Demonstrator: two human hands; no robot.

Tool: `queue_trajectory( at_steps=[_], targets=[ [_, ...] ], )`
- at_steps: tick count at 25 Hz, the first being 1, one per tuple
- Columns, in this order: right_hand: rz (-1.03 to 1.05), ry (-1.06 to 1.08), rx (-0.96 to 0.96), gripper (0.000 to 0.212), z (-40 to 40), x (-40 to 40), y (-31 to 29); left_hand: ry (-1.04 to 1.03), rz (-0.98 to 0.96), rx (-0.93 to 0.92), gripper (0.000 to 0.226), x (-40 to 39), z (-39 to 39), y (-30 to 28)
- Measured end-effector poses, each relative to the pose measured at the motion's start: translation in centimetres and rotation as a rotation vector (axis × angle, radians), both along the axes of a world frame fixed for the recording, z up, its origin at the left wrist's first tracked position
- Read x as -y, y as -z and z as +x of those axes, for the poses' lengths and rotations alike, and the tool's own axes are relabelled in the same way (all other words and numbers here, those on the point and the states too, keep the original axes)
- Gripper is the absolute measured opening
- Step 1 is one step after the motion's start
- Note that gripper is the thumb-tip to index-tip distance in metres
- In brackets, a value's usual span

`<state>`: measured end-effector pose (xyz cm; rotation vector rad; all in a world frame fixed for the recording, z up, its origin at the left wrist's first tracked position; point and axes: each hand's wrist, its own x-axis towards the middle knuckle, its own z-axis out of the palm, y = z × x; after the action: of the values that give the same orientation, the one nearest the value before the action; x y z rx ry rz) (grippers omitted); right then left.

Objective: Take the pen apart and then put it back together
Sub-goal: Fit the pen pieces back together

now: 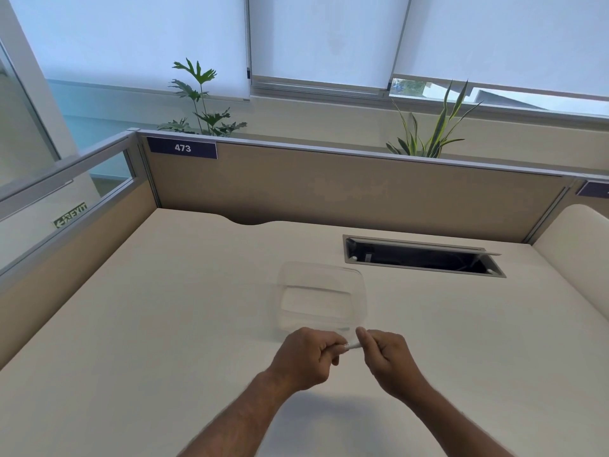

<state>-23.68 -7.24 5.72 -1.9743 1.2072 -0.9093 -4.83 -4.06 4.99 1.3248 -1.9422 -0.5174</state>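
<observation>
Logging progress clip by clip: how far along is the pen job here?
Nothing looks finished: no loose pen parts show on the desk or in the clear tray. In hand: the left hand and right hand both grip the white pen at its ends. Whether it is coming apart or going together cannot be told.

Both bare forearms reach forward from below and angle in toward each other, bringing the hands close together at the middle. The left hand (pixel 304 356) is curled into a loose fist, knuckles up, its fingers (pixel 331 349) closed around one end of a small thin white pen part (pixel 350 346). The right hand (pixel 385 354) faces it, thumb and forefinger pinching the other end, remaining fingers tucked under.
</observation>
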Motion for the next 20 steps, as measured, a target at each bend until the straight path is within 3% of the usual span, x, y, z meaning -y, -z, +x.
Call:
queue_trajectory(
  at_steps=[4,7,12,16,20],
  targets=[
    [0.327,0.018,0.06,0.06,0.4,-0.2,0.0,-0.092,-0.171,0.048,0.011,0.0,0.0,0.0],
    [0.397,0.036,0.081,0.061,0.5,-0.3,-0.3,-0.127,-0.197,0.093,0.011,0.1,-0.1,-0.1],
    [-0.096,-0.007,-0.2,0.039,-0.6,-0.3,-0.2,-0.061,0.009,0.11,0.019,0.1,0.0,-1.0],
    [-0.256,-0.096,-0.26,0.036,-1.4,-0.2,0.0,0.059,0.205,0.062,0.021,0.1,0.4,-1.9],
    [-0.36,-0.096,-0.193,0.044,-1.1,0.0,0.4,0.118,0.281,0.071,0.027,0.2,0.4,-2.1]
  ],
)
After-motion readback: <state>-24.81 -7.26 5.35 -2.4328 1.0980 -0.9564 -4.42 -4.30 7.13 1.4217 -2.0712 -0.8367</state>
